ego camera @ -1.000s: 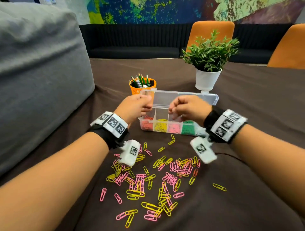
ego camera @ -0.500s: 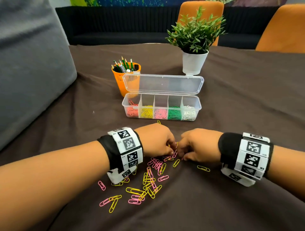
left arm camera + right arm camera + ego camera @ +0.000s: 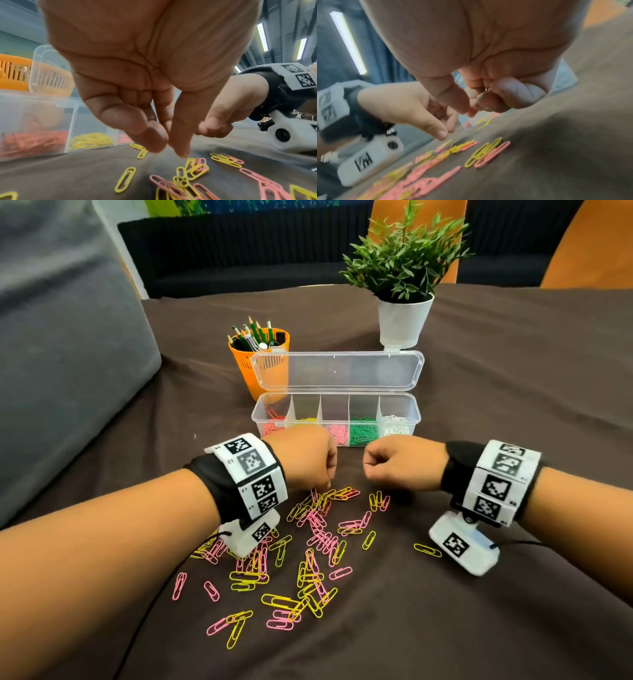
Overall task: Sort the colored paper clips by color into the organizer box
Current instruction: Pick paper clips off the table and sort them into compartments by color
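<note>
Paper clips (image 3: 308, 546) just below both hands (image 3: 349, 463)

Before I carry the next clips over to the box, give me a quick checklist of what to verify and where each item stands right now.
1. Lid of the organizer box open: ok, it stands upright behind the compartments.
2. Yellow compartment and pink compartment reachable: ok, nothing covers them.
3. Left hand holding a clip: cannot tell; thumb and finger are pinched together over the loose clips, but no clip shows between them.
4. Right hand holding a clip: cannot tell; the fingers are curled and the wrist view is blurred.
5. Only pink and yellow clips left on the cloth: ok.
</note>
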